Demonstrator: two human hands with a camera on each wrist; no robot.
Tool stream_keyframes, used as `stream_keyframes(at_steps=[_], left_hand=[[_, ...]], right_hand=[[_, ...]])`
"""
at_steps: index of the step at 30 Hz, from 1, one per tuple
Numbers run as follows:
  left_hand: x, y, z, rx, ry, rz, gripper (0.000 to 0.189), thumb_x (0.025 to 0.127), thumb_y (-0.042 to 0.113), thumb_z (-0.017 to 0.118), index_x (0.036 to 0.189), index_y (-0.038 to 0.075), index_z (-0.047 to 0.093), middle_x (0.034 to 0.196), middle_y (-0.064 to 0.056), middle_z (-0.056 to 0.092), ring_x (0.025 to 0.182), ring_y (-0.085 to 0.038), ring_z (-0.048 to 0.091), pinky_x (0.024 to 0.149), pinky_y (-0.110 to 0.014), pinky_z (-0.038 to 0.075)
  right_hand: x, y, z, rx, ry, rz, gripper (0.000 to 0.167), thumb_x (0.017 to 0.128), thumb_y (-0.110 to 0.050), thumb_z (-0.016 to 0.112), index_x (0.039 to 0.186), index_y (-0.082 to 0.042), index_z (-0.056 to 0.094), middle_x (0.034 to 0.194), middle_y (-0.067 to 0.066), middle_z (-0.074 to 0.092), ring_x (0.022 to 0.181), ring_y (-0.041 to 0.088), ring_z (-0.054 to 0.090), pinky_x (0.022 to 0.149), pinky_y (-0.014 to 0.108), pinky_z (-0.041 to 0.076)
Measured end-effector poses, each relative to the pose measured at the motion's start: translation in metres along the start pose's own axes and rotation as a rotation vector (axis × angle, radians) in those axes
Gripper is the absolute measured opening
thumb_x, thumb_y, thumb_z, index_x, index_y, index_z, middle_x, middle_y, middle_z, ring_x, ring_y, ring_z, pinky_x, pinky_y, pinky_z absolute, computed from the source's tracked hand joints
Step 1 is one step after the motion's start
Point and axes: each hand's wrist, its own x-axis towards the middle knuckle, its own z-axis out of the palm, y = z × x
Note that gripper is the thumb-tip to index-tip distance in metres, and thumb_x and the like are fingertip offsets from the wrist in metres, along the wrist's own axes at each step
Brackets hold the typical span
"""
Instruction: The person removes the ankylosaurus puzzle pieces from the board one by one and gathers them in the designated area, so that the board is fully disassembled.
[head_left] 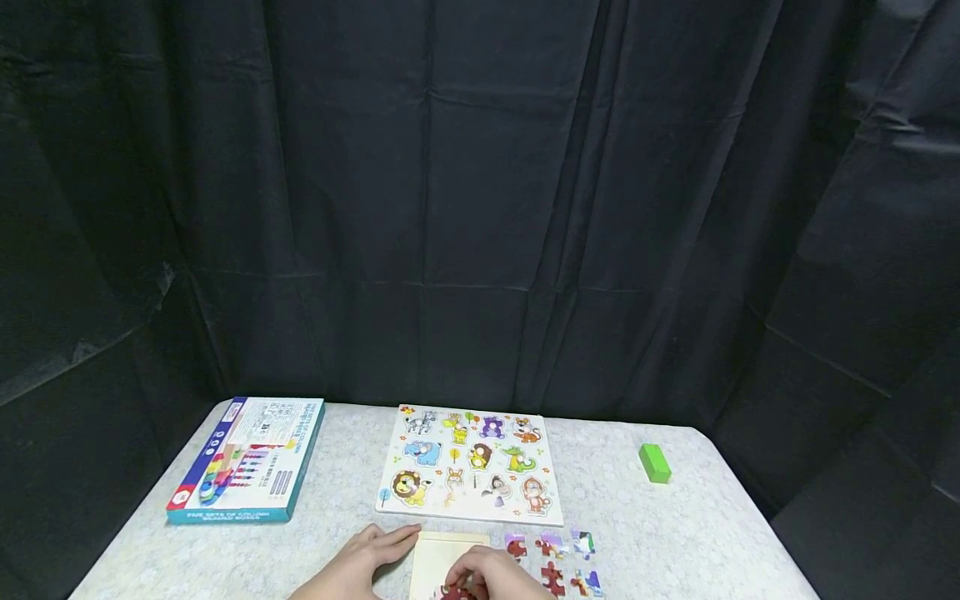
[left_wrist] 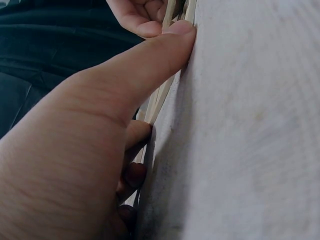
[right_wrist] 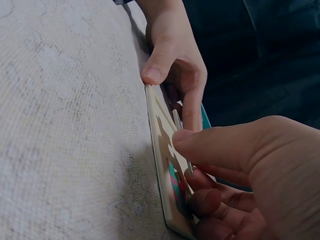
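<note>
A shallow pale wooden puzzle tray [head_left: 438, 554] lies flat at the table's near edge. My left hand [head_left: 365, 560] holds its left side; in the left wrist view the thumb [left_wrist: 150, 60] touches one part of the rim and curled fingers touch another. Over the tray, my right hand [head_left: 491, 573] pinches a thin jigsaw piece [right_wrist: 180, 122] between thumb and fingers, seen nearly edge-on. Beneath that hand, a green and pink piece [right_wrist: 174, 182] sits in the tray. Dark red shows under the right fingers in the head view, partly hidden.
Several loose jigsaw pieces [head_left: 552, 577] lie right of the tray. Behind it is an animal peg puzzle board [head_left: 468, 479]. A blue-edged box [head_left: 255, 458] lies at the left, and a green block [head_left: 655, 463] at the right. Black curtains [head_left: 480, 208] surround the table.
</note>
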Motion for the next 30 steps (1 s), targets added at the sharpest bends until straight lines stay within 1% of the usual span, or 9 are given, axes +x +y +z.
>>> stream_keyframes(at_steps=[2, 6, 11, 13, 19, 21, 23, 26, 30], left_hand=[[0.0, 0.001, -0.001, 0.0, -0.002, 0.0, 0.093, 0.08, 0.05, 0.092, 0.153, 0.005, 0.057, 0.164, -0.004, 0.049, 0.096, 0.003, 0.039, 0.081, -0.02, 0.039], [0.001, 0.002, -0.001, 0.004, -0.008, -0.019, 0.093, 0.079, 0.05, 0.092, 0.153, 0.005, 0.057, 0.164, -0.003, 0.049, 0.095, 0.003, 0.039, 0.079, -0.019, 0.038], [0.001, 0.004, -0.001, -0.006, -0.013, -0.08, 0.095, 0.077, 0.053, 0.093, 0.153, 0.009, 0.058, 0.163, 0.004, 0.05, 0.095, 0.002, 0.04, 0.079, -0.021, 0.038], [0.001, 0.004, -0.001, -0.013, -0.016, -0.1, 0.096, 0.076, 0.054, 0.093, 0.153, 0.009, 0.058, 0.163, 0.005, 0.05, 0.095, 0.001, 0.04, 0.079, -0.022, 0.038], [0.003, 0.006, -0.001, -0.01, -0.029, -0.104, 0.095, 0.077, 0.052, 0.093, 0.154, 0.009, 0.057, 0.164, 0.003, 0.049, 0.096, 0.001, 0.04, 0.08, -0.023, 0.038], [0.002, 0.006, -0.002, -0.004, -0.029, -0.099, 0.095, 0.077, 0.053, 0.093, 0.154, 0.009, 0.057, 0.164, 0.003, 0.049, 0.095, 0.001, 0.04, 0.08, -0.022, 0.038], [0.002, 0.006, -0.002, 0.004, -0.027, -0.097, 0.095, 0.077, 0.054, 0.093, 0.154, 0.01, 0.057, 0.164, 0.004, 0.049, 0.094, 0.001, 0.039, 0.08, -0.022, 0.038], [0.001, 0.005, -0.002, 0.015, -0.025, -0.089, 0.095, 0.078, 0.053, 0.092, 0.154, 0.009, 0.057, 0.164, 0.003, 0.049, 0.094, 0.001, 0.039, 0.08, -0.023, 0.039], [0.002, 0.006, -0.002, 0.021, -0.031, -0.089, 0.095, 0.079, 0.054, 0.092, 0.154, 0.009, 0.057, 0.164, 0.003, 0.048, 0.094, 0.001, 0.039, 0.08, -0.023, 0.039]], right_hand=[[-0.001, -0.002, -0.001, -0.001, 0.017, -0.022, 0.026, 0.091, -0.021, 0.084, 0.111, -0.007, 0.076, 0.084, -0.023, 0.053, 0.075, -0.009, 0.05, 0.072, 0.018, 0.048], [-0.008, -0.03, -0.01, 0.028, 0.043, -0.05, 0.025, 0.095, -0.02, 0.08, 0.112, -0.003, 0.074, 0.09, -0.017, 0.057, 0.075, -0.008, 0.05, 0.069, 0.019, 0.048], [-0.014, -0.064, -0.017, 0.063, 0.106, 0.029, 0.019, 0.095, -0.014, 0.079, 0.109, -0.003, 0.074, 0.097, -0.014, 0.061, 0.075, -0.006, 0.051, 0.068, 0.019, 0.046], [-0.014, -0.067, -0.017, 0.079, 0.137, 0.04, 0.019, 0.093, -0.012, 0.081, 0.109, -0.004, 0.074, 0.099, -0.012, 0.063, 0.076, -0.004, 0.052, 0.069, 0.02, 0.047], [-0.011, -0.035, -0.011, 0.046, 0.179, -0.093, 0.022, 0.095, -0.02, 0.081, 0.114, -0.01, 0.073, 0.101, -0.013, 0.063, 0.075, -0.006, 0.054, 0.065, 0.02, 0.05], [-0.01, -0.032, -0.01, 0.075, 0.17, -0.072, 0.022, 0.096, -0.02, 0.08, 0.114, -0.011, 0.073, 0.101, -0.016, 0.062, 0.073, -0.006, 0.054, 0.064, 0.021, 0.05], [-0.011, -0.036, -0.012, 0.094, 0.167, -0.049, 0.022, 0.096, -0.019, 0.08, 0.115, -0.01, 0.073, 0.102, -0.017, 0.062, 0.072, -0.006, 0.055, 0.064, 0.021, 0.05], [-0.014, -0.056, -0.019, 0.093, 0.177, -0.01, 0.022, 0.095, -0.016, 0.081, 0.114, -0.008, 0.073, 0.103, -0.012, 0.063, 0.07, -0.004, 0.056, 0.063, 0.021, 0.05], [-0.019, -0.074, -0.028, 0.023, 0.225, 0.018, 0.02, 0.094, -0.016, 0.083, 0.111, -0.01, 0.074, 0.103, -0.006, 0.067, 0.069, -0.004, 0.055, 0.064, 0.02, 0.05]])
